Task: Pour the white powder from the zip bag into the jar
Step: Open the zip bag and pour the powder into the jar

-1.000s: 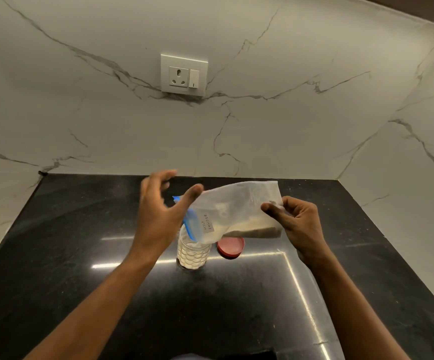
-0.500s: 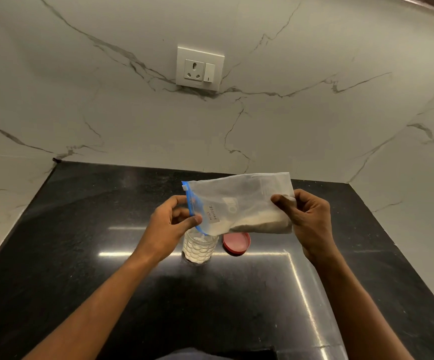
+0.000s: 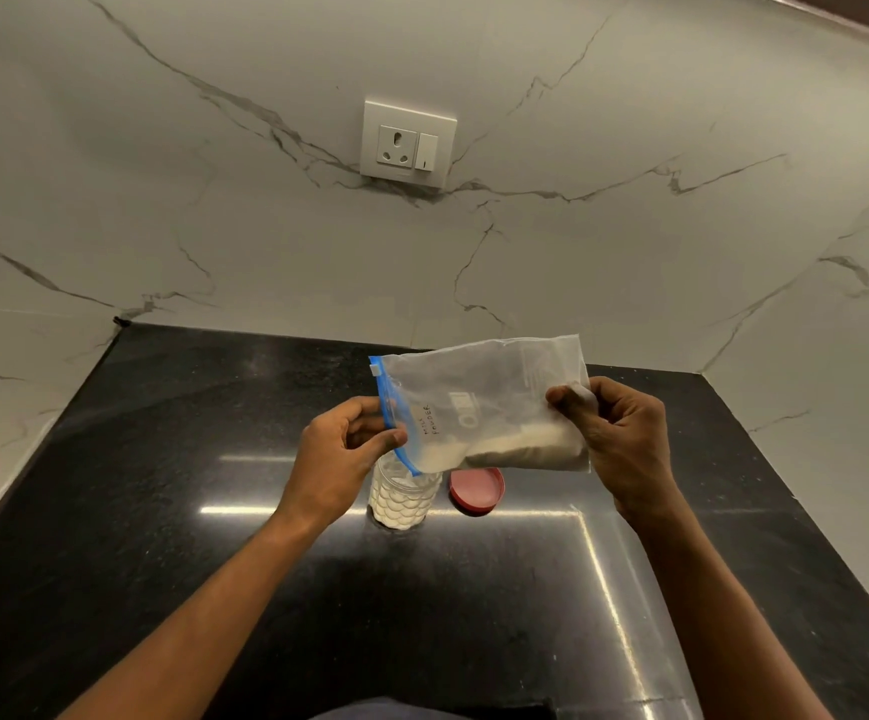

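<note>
— While the zip bag [image 3: 484, 402] hangs sideways between both hands, where does the powder sit?

— White powder [image 3: 520, 446] lies along the bag's lower edge, heaped toward the right hand [image 3: 614, 433]. That hand pinches the bag's closed end between thumb and fingers. A handwritten label faces the camera near the blue zip strip [image 3: 388, 413].

— And the other hand?

— Left hand [image 3: 341, 454] grips the zip end, thumb in front of the strip, fingers curled behind. I cannot tell whether the zip is open or sealed.

— Where is the jar?

— Just below the left hand's thumb and the bag's lower zip corner: a clear jar [image 3: 403, 498] standing upright on the tabletop [image 3: 162, 511], lid off, with white contents showing through its sides. The bag's corner overlaps its mouth from this view; whether they touch is unclear.

— Anything else nearby?

— Red lid [image 3: 476, 491] lying flat just right of the jar, beneath the bag and between the two hands. Beyond the hands, a marble wall carries a white socket [image 3: 409, 144].
</note>
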### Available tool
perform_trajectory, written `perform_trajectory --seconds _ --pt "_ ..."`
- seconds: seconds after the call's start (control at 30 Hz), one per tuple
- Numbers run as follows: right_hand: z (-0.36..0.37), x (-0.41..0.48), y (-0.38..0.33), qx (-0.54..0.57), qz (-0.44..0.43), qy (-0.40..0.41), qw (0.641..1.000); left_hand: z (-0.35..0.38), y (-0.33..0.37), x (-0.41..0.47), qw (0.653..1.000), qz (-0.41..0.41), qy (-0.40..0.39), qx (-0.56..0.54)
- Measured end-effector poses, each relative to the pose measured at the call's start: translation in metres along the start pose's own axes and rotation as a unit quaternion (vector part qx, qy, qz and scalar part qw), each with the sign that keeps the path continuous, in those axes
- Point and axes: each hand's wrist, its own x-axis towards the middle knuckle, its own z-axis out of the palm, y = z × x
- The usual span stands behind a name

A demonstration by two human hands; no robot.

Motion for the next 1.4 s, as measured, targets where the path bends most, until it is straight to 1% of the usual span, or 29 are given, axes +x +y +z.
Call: perform_trajectory --seconds 0.3,0.4,0.53,0.77,1.03,1.23,1.4 --pt "0.004 -0.001 -0.001 -0.016 0.003 -0.002 1.000 0.002 -0.004 0.004 1.000 0.010 0.003 -0.010" --pt "0.004 0.000 -0.005 0.000 0.009 0.028 1.000 0.003 -0.007 0.004 1.000 0.006 0.006 -0.018" --pt "0.004 0.000 -0.006 0.013 0.000 -0.004 1.000 0.004 -0.011 0.003 1.000 0.009 0.008 -0.014" --pt "0.003 0.000 -0.006 0.013 0.000 0.014 1.000 0.005 -0.011 0.003 1.000 0.009 0.003 -0.026" --pt "0.002 0.002 -0.010 0.007 -0.002 -0.004 1.000 0.007 -0.009 0.005 0.999 0.006 0.005 -0.050" --pt "0.003 0.000 -0.010 0.001 -0.029 0.009 1.000 0.007 -0.012 0.004 0.999 0.001 0.011 -0.053" --pt "0.002 0.000 -0.011 0.015 -0.024 0.032 0.999 0.007 -0.012 0.003 0.998 -0.002 0.016 -0.060"
